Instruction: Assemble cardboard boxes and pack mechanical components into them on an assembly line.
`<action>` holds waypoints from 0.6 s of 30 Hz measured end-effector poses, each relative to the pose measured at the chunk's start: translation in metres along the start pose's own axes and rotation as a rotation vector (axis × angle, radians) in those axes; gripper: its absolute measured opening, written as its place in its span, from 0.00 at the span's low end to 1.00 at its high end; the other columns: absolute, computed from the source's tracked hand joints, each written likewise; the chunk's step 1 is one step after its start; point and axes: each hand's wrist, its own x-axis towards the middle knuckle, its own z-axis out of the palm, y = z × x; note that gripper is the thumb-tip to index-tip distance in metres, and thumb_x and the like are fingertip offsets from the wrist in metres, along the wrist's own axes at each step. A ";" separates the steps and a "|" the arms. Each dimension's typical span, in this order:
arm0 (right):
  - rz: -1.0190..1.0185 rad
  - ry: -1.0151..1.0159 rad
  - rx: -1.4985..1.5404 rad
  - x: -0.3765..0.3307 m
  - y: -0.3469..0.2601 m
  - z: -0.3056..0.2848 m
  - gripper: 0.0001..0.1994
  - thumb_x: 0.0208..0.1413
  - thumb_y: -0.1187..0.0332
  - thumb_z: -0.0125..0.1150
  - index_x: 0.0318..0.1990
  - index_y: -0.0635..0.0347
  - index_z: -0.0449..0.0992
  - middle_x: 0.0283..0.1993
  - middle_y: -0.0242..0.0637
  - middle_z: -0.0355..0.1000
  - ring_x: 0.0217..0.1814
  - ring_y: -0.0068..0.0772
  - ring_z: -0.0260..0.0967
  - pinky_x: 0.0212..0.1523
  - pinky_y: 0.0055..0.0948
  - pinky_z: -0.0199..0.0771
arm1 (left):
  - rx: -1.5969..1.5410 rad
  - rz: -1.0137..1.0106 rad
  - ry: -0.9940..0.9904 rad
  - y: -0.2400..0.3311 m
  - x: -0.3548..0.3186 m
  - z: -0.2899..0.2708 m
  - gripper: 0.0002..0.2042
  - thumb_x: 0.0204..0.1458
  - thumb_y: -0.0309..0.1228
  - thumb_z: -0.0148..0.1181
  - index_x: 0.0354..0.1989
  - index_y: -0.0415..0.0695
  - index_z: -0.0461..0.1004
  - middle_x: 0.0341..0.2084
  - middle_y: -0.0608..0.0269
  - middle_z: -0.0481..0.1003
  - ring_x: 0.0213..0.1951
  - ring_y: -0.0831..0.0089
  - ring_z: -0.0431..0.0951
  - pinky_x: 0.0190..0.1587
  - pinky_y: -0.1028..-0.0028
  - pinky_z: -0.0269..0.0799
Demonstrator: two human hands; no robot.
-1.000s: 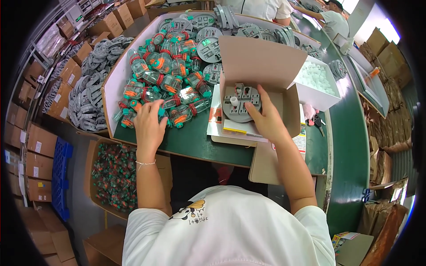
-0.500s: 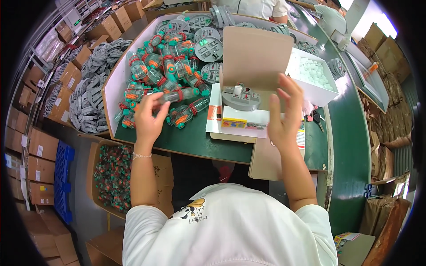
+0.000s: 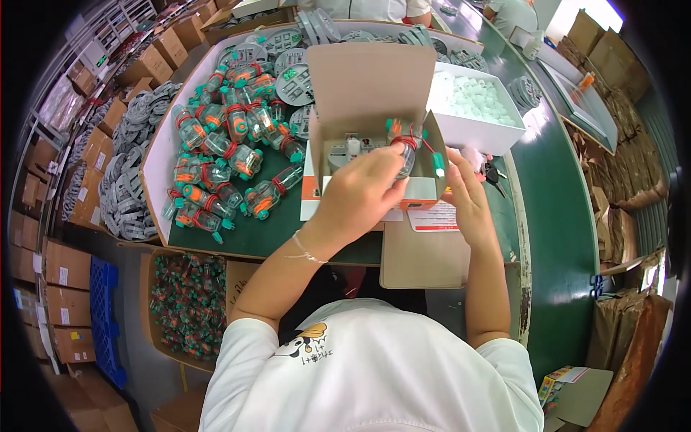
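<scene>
On the bench: a small open cardboard box (image 3: 374, 155) is sitting on the green table (image 3: 554, 216), its tall flap standing up at the back.
Left hand: the left hand (image 3: 360, 194) is closing around a clear capsule-shaped part (image 3: 407, 147) with teal caps and red wire, holding it over the box mouth.
Right hand: the right hand (image 3: 468, 198) is steadying the box's right wall, fingers loosely spread, holding nothing else.
Done: a grey round plate (image 3: 345, 153) is already lying inside the box.
Left to do: the capsule part looks only partly lowered, and the flap is standing open.
Supply: a heap of like capsule parts (image 3: 216, 158) is waiting at the left.
Edges: a white tray of pale pieces (image 3: 479, 108) is crowding the box's right rear corner.
Open room: bare table is showing mainly nearer the person's body and off to the right.
</scene>
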 end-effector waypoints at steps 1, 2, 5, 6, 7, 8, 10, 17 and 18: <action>0.035 -0.029 -0.030 0.001 -0.001 0.000 0.22 0.71 0.60 0.46 0.66 0.62 0.63 0.54 0.36 0.70 0.53 0.24 0.69 0.50 0.28 0.72 | 0.086 0.037 -0.062 -0.004 -0.001 0.010 0.10 0.47 0.24 0.69 0.34 0.39 0.73 0.39 0.57 0.79 0.40 0.63 0.80 0.43 0.69 0.76; 0.072 -0.044 -0.062 0.001 -0.001 -0.002 0.22 0.72 0.59 0.44 0.67 0.61 0.63 0.57 0.36 0.69 0.56 0.25 0.68 0.51 0.29 0.73 | 0.160 0.081 -0.129 -0.007 -0.001 0.020 0.11 0.47 0.26 0.69 0.33 0.39 0.72 0.37 0.57 0.79 0.38 0.61 0.79 0.42 0.67 0.76; 0.099 -0.065 -0.103 0.000 0.004 -0.006 0.22 0.71 0.59 0.46 0.66 0.61 0.63 0.57 0.37 0.69 0.55 0.26 0.69 0.49 0.29 0.74 | 0.215 0.129 -0.237 -0.009 -0.005 0.031 0.12 0.47 0.29 0.69 0.33 0.39 0.72 0.34 0.58 0.78 0.37 0.59 0.77 0.41 0.64 0.74; 0.086 -0.082 -0.113 0.001 0.006 -0.005 0.22 0.70 0.60 0.49 0.66 0.62 0.64 0.54 0.37 0.70 0.52 0.25 0.70 0.47 0.28 0.74 | 0.204 0.127 -0.274 -0.009 -0.008 0.029 0.13 0.47 0.31 0.70 0.33 0.39 0.71 0.33 0.58 0.78 0.36 0.58 0.76 0.41 0.63 0.73; 0.073 -0.100 -0.122 0.001 0.008 -0.005 0.22 0.68 0.62 0.53 0.65 0.63 0.64 0.51 0.37 0.72 0.49 0.25 0.71 0.44 0.26 0.75 | 0.193 0.123 -0.312 -0.010 -0.010 0.028 0.14 0.47 0.32 0.70 0.33 0.39 0.71 0.32 0.58 0.77 0.36 0.58 0.76 0.40 0.62 0.73; 0.075 -0.099 -0.119 0.000 0.008 -0.003 0.22 0.68 0.62 0.53 0.65 0.63 0.64 0.51 0.37 0.72 0.49 0.25 0.71 0.44 0.26 0.75 | 0.193 0.123 -0.315 -0.011 -0.011 0.027 0.14 0.47 0.32 0.70 0.33 0.39 0.71 0.32 0.58 0.77 0.36 0.58 0.76 0.40 0.62 0.73; 0.016 -0.071 -0.229 0.000 0.004 0.002 0.23 0.67 0.62 0.56 0.65 0.63 0.64 0.53 0.40 0.71 0.51 0.29 0.72 0.42 0.27 0.77 | 0.185 0.037 -0.410 -0.013 -0.013 0.023 0.14 0.47 0.33 0.69 0.34 0.39 0.71 0.31 0.59 0.76 0.37 0.58 0.76 0.40 0.62 0.71; -0.013 -0.051 -0.263 0.002 0.005 0.005 0.24 0.64 0.62 0.60 0.64 0.62 0.65 0.58 0.46 0.70 0.53 0.36 0.73 0.39 0.29 0.81 | -0.028 -0.012 -0.301 -0.003 -0.007 0.016 0.12 0.48 0.34 0.69 0.33 0.41 0.74 0.30 0.59 0.73 0.36 0.59 0.74 0.39 0.63 0.70; -0.017 -0.051 -0.248 0.001 0.007 0.003 0.24 0.64 0.61 0.60 0.64 0.62 0.65 0.58 0.47 0.69 0.53 0.36 0.73 0.39 0.30 0.81 | -0.023 0.043 -0.274 -0.002 -0.007 0.018 0.11 0.49 0.35 0.68 0.33 0.42 0.75 0.30 0.60 0.74 0.35 0.60 0.73 0.39 0.64 0.69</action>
